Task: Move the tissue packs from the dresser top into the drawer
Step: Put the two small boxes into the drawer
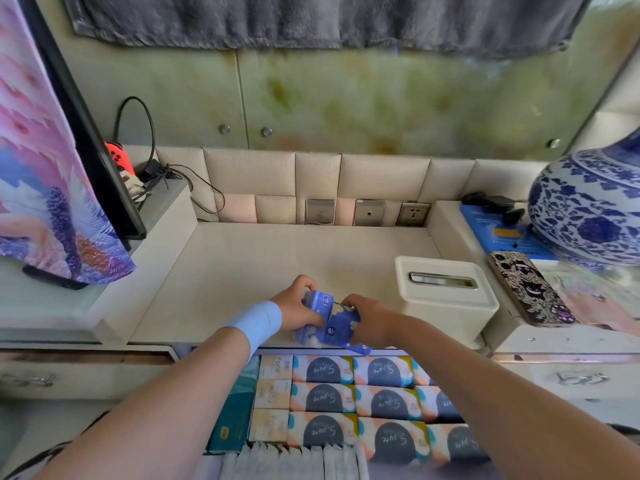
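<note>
Left hand (297,306) and right hand (371,320) grip blue tissue packs (341,329) at the front edge of the cream dresser top (263,258).
Below, the drawer (391,352) stands open, tightly packed; white tissue box (446,289) and patterned vase (588,209) at right.

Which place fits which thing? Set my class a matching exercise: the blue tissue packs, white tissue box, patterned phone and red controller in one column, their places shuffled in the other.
Things
1. blue tissue packs
2. white tissue box
3. patterned phone
4. red controller

Places
A. far left, behind the dark screen
B. gripped by the left hand and right hand at the front edge of the dresser top
C. on the raised right ledge, by the blue-and-white vase
D. on the dresser top, right of the hands

Pairs: 1-B, 2-D, 3-C, 4-A
</note>
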The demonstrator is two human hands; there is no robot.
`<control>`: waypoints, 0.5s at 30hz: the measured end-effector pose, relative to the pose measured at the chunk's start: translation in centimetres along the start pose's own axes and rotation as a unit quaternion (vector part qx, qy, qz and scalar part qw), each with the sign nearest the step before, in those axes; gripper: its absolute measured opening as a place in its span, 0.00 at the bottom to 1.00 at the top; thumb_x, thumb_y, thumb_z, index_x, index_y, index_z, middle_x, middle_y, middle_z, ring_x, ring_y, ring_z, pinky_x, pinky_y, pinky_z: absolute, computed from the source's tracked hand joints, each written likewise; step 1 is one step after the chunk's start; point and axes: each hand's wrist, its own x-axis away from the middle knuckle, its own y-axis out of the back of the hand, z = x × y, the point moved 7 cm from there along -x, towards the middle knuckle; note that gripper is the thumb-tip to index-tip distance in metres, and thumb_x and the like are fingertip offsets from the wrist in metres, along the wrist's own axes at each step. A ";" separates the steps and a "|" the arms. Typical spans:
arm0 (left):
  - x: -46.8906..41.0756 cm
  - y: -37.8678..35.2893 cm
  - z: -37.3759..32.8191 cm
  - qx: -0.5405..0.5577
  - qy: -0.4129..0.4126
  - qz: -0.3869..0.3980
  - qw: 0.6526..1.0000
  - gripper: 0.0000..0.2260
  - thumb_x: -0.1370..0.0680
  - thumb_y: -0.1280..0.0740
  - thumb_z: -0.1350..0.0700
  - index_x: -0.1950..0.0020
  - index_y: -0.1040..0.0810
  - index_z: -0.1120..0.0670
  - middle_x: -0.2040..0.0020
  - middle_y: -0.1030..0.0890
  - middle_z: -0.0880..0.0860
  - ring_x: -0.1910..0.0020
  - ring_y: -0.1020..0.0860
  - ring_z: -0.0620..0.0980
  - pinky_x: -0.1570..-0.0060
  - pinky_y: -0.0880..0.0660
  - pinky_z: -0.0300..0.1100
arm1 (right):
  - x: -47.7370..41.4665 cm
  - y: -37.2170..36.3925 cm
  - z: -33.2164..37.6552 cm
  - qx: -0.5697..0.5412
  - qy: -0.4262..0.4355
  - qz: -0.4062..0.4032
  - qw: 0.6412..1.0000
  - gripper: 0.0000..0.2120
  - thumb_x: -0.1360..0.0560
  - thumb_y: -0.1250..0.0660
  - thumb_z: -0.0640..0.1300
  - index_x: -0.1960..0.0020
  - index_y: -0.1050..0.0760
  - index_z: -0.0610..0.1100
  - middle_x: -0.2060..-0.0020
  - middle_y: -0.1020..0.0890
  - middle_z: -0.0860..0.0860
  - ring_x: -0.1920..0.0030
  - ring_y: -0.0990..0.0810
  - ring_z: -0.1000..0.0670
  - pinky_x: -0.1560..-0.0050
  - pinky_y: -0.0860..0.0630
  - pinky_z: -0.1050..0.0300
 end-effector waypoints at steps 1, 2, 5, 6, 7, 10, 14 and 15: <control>0.5 -0.1 -0.4 0.001 -0.015 -0.010 1.000 0.23 0.31 0.24 0.55 0.44 0.35 0.47 0.55 0.25 0.54 0.63 0.27 0.52 0.56 0.24 0.49 | 0.6 0.1 -0.2 -0.003 -0.002 0.000 1.000 0.23 0.27 0.32 0.37 0.34 0.32 0.45 0.48 0.26 0.49 0.51 0.26 0.47 0.55 0.29 0.56; 1.0 -0.4 -0.8 0.001 -0.027 -0.015 1.000 0.23 0.31 0.24 0.54 0.46 0.35 0.47 0.56 0.26 0.53 0.63 0.28 0.52 0.55 0.23 0.51 | 1.2 0.3 -0.3 -0.003 -0.007 0.001 1.000 0.21 0.26 0.33 0.37 0.35 0.32 0.46 0.48 0.26 0.49 0.51 0.26 0.47 0.55 0.29 0.56; 3.1 -1.6 -1.7 -0.006 -0.051 -0.014 0.999 0.23 0.33 0.24 0.53 0.47 0.36 0.47 0.54 0.27 0.53 0.63 0.28 0.52 0.57 0.22 0.52 | 3.3 0.2 -1.1 -0.029 -0.041 0.015 0.999 0.16 0.25 0.39 0.38 0.38 0.34 0.47 0.53 0.25 0.48 0.53 0.27 0.46 0.61 0.32 0.56; 3.8 -2.0 -1.9 -0.003 -0.059 -0.014 0.998 0.24 0.33 0.24 0.54 0.47 0.37 0.46 0.52 0.27 0.53 0.62 0.27 0.52 0.58 0.22 0.51 | 4.1 0.1 -1.2 -0.050 -0.048 0.016 0.997 0.14 0.24 0.41 0.38 0.40 0.34 0.46 0.56 0.26 0.48 0.56 0.27 0.47 0.64 0.33 0.56; 4.5 -2.5 -2.2 0.004 -0.066 -0.012 0.998 0.26 0.34 0.24 0.56 0.45 0.37 0.45 0.49 0.26 0.54 0.60 0.25 0.52 0.57 0.21 0.50 | 4.9 -0.1 -1.2 -0.069 -0.055 0.019 0.996 0.12 0.24 0.42 0.38 0.41 0.35 0.46 0.57 0.26 0.48 0.58 0.28 0.48 0.64 0.34 0.56; 6.6 -3.8 -2.7 0.018 -0.091 0.000 0.996 0.38 0.35 0.22 0.59 0.33 0.39 0.43 0.41 0.27 0.51 0.48 0.23 0.50 0.47 0.21 0.47 | 7.4 -1.4 -1.1 -0.105 -0.067 0.037 0.992 0.14 0.22 0.43 0.40 0.36 0.35 0.44 0.56 0.26 0.48 0.59 0.28 0.50 0.63 0.33 0.57; 9.2 -6.1 -2.4 0.020 -0.099 0.040 0.994 0.44 0.34 0.22 0.60 0.26 0.41 0.39 0.40 0.28 0.47 0.44 0.23 0.48 0.47 0.22 0.43 | 10.7 -4.2 -0.9 -0.137 -0.059 0.080 0.986 0.20 0.22 0.44 0.38 0.30 0.36 0.47 0.51 0.24 0.44 0.55 0.26 0.46 0.61 0.33 0.55; 9.6 -6.6 -2.2 0.013 -0.096 0.043 0.994 0.44 0.34 0.22 0.59 0.26 0.41 0.38 0.40 0.27 0.48 0.44 0.23 0.49 0.45 0.22 0.44 | 11.6 -4.5 -0.8 -0.147 -0.059 0.082 0.984 0.22 0.23 0.45 0.37 0.31 0.35 0.51 0.52 0.24 0.44 0.57 0.26 0.47 0.62 0.33 0.55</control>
